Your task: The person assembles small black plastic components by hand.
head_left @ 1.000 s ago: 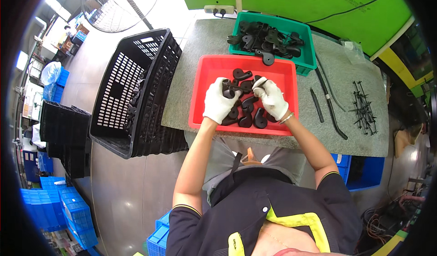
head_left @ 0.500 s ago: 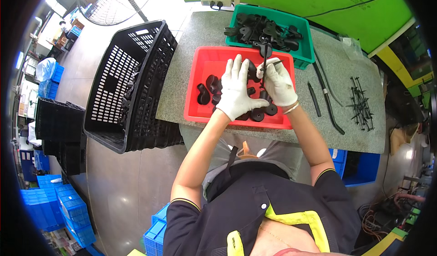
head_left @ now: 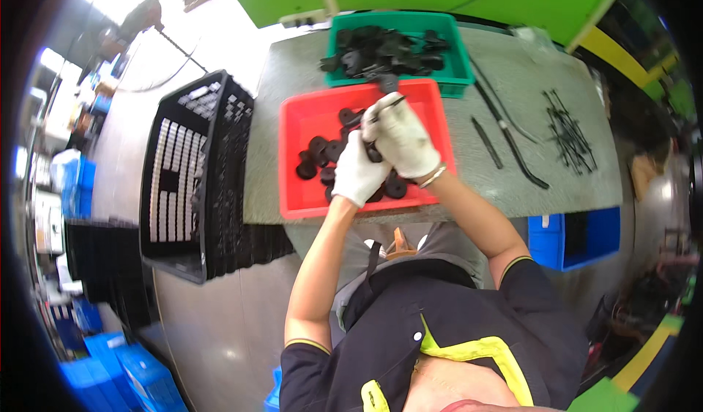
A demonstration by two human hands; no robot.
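Observation:
Both of my hands, in white gloves, meet over a red tray (head_left: 291, 185) of small black rounded plastic parts (head_left: 317, 147). My left hand (head_left: 359, 172) is closed around a black plastic part (head_left: 374, 153), which shows between the two gloves. My right hand (head_left: 403, 140) lies against the left one, its fingers curled. A thin black stick-like piece (head_left: 398, 100) pokes out at its fingertips; blur and the glove hide the rest. Just beyond, a black part (head_left: 388, 83) overhangs the near rim of a green tray (head_left: 458, 72), which is heaped with black parts (head_left: 381, 50).
Right of the trays, the grey table (head_left: 505, 200) holds a black pen-like tool (head_left: 487, 143), a bent black bar (head_left: 511, 137) and a pile of thin black branching pieces (head_left: 570, 134). Black crates (head_left: 220, 185) stand at the left. A blue bin (head_left: 556, 242) sits below the table's right side.
My left hand, spread flat before, has closed and come up against the right one. The right hand has turned inward over the red tray. The whole view has shifted and blurred.

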